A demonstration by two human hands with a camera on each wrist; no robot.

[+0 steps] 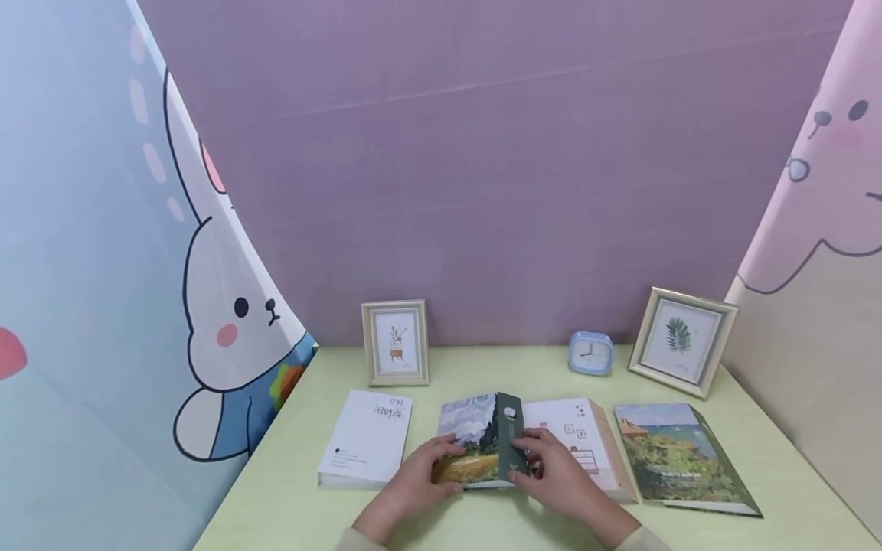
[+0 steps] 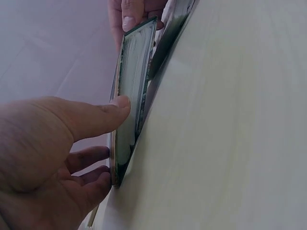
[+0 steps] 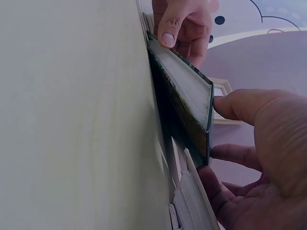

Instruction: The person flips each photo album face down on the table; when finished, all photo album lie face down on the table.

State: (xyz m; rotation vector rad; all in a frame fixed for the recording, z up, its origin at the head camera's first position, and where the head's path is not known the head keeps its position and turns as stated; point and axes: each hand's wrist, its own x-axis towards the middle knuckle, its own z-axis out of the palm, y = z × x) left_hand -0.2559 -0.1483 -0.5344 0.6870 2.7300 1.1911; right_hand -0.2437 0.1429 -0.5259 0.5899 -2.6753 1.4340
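Note:
A photo album (image 1: 472,428) with a painted landscape cover and a dark green spine is between both hands. My left hand (image 1: 422,476) grips its left side, the thumb at the lower page edges (image 2: 129,81) and fingers on the cover. At the spine, my right hand (image 1: 560,476) holds the other side with its thumb and fingers. The album is tilted, its spine side raised above the table (image 3: 86,115) and its left side lower, as the right wrist view shows. Beneath the spine side, a white book with furniture drawings (image 1: 582,436) lies partly covered.
A white book with handwritten-style characters (image 1: 365,436) lies left. On the right rests another painted-cover album (image 1: 678,451). At the back stand a plant-picture frame (image 1: 396,344), a blue alarm clock (image 1: 590,353) and a leaf-picture frame (image 1: 682,340), before a purple cloth wall (image 1: 482,191).

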